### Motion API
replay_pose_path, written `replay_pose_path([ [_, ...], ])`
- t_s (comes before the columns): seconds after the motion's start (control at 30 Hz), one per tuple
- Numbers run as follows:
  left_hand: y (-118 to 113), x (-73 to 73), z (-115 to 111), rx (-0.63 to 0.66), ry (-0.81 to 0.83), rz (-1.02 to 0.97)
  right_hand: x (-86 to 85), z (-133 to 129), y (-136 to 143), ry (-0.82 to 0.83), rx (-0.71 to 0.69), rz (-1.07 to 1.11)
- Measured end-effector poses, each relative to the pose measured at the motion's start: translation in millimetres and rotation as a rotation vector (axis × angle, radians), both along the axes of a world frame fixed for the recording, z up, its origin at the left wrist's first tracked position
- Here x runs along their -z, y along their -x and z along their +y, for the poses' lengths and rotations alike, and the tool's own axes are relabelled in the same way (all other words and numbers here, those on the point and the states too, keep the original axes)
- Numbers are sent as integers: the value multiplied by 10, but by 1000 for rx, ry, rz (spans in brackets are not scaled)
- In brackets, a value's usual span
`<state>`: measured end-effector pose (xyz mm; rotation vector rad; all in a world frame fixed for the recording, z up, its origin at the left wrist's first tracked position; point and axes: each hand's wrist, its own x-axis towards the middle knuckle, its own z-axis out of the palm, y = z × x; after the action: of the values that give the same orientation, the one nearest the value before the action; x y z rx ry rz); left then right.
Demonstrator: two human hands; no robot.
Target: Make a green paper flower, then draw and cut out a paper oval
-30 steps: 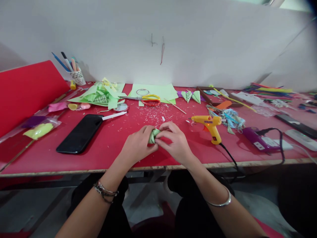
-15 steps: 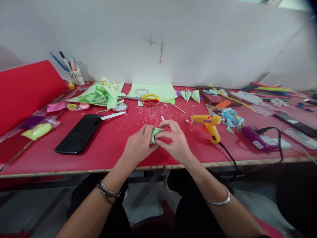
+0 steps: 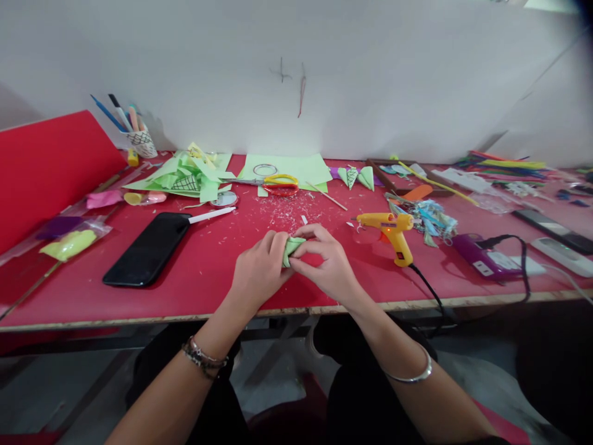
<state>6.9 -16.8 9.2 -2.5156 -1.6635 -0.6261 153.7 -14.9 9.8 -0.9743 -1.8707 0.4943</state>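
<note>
Since the earlier frames, our hands have shifted slightly toward the far side of the red table [image 3: 194, 272], and the green paper piece [image 3: 291, 247] now points more to the right. Nothing else on the table has changed.

Risk: the yellow glue gun [image 3: 391, 235], right of centre, shows a lit indicator and lies near our right hand [image 3: 324, 266]; a careless sweep could touch its nozzle or snag its cord. Overly tight pressure could also crease the paper.

Pose: both forearms rise from the lower edge of the frame and meet at centre. Our left hand [image 3: 257, 272] wraps the paper from the left; the right pinches its exposed end. Both hands grasp the paper just above the table.
</note>
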Motion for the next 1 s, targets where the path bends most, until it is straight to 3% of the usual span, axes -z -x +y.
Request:
replay_pose_path([
  [0.23, -8, 25, 5, 13, -112, 65, -13, -23, 11, 21, -2, 19],
  [0.37, -28, 46, 4, 15, -71, 20, -8, -34, 25, 29, 20, 27],
  [0.5, -12, 50, 39, 54, -12, -235, -43, -48, 12, -7, 36, 64],
  [0.73, 31, 4, 70, 358, 156, -770, -120, -78, -65, -127, -65, 200],
  [0.87, 31, 28, 69, 441, 196, -858, -143, -107, -49, -228, -76, 91],
  [1.0, 35, 56, 80, 435, 217, -886, -157, -127, -29, -343, -33, -50],
])
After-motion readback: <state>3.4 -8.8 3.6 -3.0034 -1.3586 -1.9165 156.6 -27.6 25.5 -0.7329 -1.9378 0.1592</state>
